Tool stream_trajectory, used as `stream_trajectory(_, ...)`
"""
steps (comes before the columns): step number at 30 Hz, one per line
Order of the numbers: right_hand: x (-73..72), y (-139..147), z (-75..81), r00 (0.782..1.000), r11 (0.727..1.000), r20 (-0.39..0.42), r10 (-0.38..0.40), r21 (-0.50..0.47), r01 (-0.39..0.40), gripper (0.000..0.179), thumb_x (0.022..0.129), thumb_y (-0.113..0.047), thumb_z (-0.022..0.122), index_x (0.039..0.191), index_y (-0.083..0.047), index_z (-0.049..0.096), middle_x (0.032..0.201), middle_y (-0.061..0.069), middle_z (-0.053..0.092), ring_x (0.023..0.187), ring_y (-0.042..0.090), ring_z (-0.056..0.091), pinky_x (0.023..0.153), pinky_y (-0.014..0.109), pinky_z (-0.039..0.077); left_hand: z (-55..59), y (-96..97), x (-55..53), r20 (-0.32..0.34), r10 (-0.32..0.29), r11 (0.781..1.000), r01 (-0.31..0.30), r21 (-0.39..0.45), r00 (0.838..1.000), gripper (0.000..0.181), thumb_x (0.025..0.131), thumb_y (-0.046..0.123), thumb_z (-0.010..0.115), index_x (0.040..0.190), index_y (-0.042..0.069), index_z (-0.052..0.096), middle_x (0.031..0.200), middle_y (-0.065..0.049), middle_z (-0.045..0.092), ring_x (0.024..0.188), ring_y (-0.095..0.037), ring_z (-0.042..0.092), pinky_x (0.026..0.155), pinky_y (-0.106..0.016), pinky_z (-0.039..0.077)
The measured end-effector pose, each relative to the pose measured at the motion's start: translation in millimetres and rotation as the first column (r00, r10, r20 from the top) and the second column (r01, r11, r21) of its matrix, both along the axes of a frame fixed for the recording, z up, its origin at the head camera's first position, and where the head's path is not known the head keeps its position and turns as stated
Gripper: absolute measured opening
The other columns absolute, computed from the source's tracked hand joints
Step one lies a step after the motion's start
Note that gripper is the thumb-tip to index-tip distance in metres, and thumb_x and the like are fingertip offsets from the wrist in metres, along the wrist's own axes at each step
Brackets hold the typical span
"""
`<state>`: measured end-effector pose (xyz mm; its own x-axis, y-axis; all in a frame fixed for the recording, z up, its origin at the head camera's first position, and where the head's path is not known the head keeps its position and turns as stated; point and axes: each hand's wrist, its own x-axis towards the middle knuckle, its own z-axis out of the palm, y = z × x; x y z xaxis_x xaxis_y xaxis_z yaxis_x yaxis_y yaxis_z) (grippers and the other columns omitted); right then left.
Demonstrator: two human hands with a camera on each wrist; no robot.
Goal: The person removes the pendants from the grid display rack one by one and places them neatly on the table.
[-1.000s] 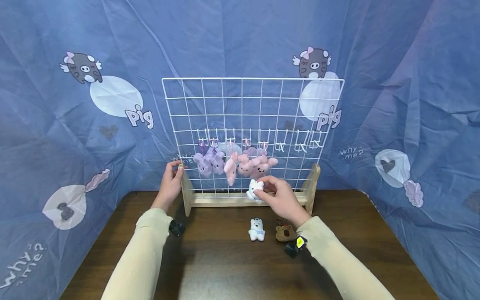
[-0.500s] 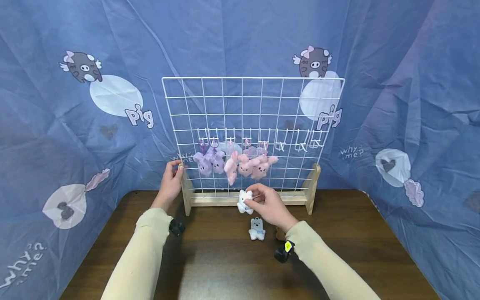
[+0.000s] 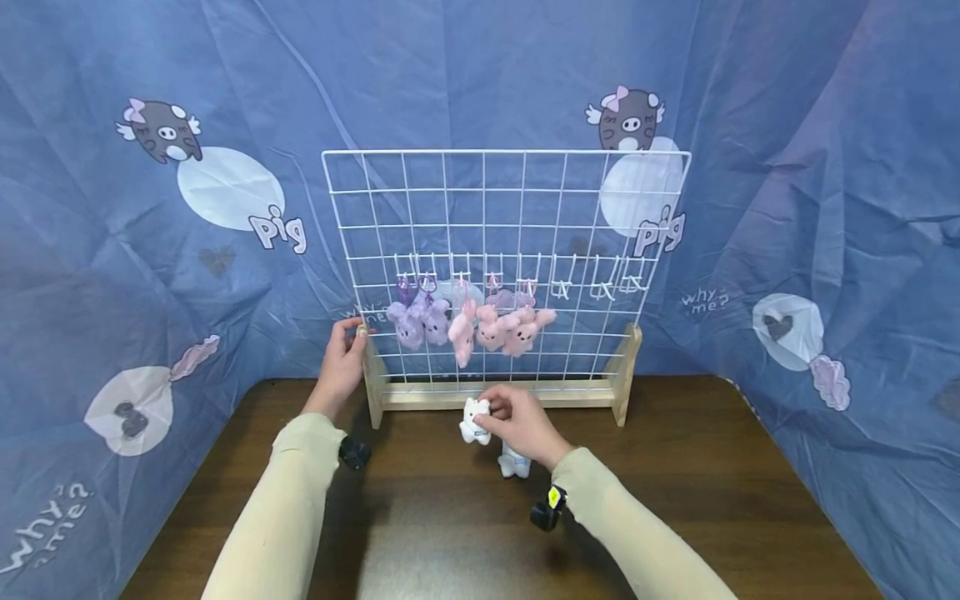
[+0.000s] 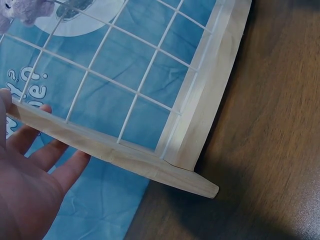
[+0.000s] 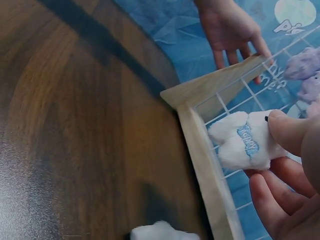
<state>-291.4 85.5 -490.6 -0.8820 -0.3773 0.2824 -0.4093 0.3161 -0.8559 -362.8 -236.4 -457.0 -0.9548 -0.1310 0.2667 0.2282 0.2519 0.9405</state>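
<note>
My right hand pinches a small white plush bear between thumb and fingers, above the table in front of the rack. Blue lettering on its body shows in the right wrist view, where the plush bear is held at its head. My left hand grips the upright wooden end piece of a white wire grid rack, with the thumb in front and fingers behind. A second white plush bear lies on the table, partly hidden by my right hand.
Two purple plush charms and three pink plush charms hang from hooks on the grid. Three bare hooks are to their right. A dark wooden table stands before a blue printed cloth.
My right hand has moved left and down with the white plush bear. It now covers part of the second bear, and the brown plush is out of sight. My left hand stays put.
</note>
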Motion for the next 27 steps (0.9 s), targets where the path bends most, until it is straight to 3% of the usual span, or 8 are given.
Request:
stream_trajectory(6,-0.6,-7,-8.2,0.997,0.999,0.078,-0.021,0.033,0.019,0.024,0.094,-0.003,0.078,0.116,0.0,0.067,0.103,0.015,0.074,0.091,0.021,0.072,0.079,0.027,0.059,0.8,-1.8,0.1,0.017,-0.002,1.0,0.002,-0.007,1.0,0.039,0.114,0.02,0.042,0.148,0.001,0.04,0.142,-0.027,0.06,0.107,-0.026,0.053,0.081,-0.025,0.039)
stream_trajectory(10,-2.3,-10,-16.8,0.996,0.998,0.083,-0.03,0.05,0.026,0.024,0.094,-0.004,0.078,0.115,-0.002,0.068,0.102,0.013,0.074,0.091,0.022,0.073,0.078,0.027,0.059,16.6,3.3,10.9,0.036,-0.018,1.0,0.018,-0.001,0.999,0.039,0.114,0.014,0.041,0.148,-0.004,0.039,0.144,-0.031,0.058,0.108,-0.036,0.052,0.077,-0.025,0.04)
stream_trajectory(13,-1.4,-13,-22.3,0.996,0.998,0.084,-0.029,0.053,0.025,0.022,0.093,-0.004,0.079,0.113,-0.001,0.069,0.101,0.013,0.074,0.091,0.022,0.073,0.078,0.027,0.059,18.7,3.8,11.2,0.045,-0.02,1.0,0.02,0.003,0.999,0.039,0.114,0.013,0.04,0.148,-0.005,0.038,0.144,-0.031,0.058,0.107,-0.037,0.052,0.075,-0.024,0.04)
stream_trajectory(17,1.1,-18,-27.4,0.996,0.997,0.085,-0.027,0.073,0.02,0.021,0.092,-0.005,0.08,0.111,-0.002,0.07,0.101,0.013,0.075,0.09,0.021,0.073,0.079,0.027,0.059,4.6,-0.8,1.0,0.029,-0.007,1.0,0.007,0.002,1.0,0.039,0.114,0.018,0.042,0.149,0.0,0.039,0.143,-0.027,0.06,0.102,-0.026,0.052,0.075,-0.024,0.039)
stream_trajectory(27,-0.4,-27,-39.0,0.999,0.979,0.021,-0.025,0.202,0.02,0.018,0.091,-0.007,0.082,0.104,-0.005,0.07,0.095,0.007,0.075,0.083,0.012,0.07,0.074,0.024,0.057,2.1,0.2,2.5,0.018,-0.009,1.0,0.009,0.0,1.0,0.039,0.115,0.02,0.042,0.148,0.0,0.04,0.143,-0.027,0.061,0.103,-0.027,0.053,0.075,-0.023,0.04)
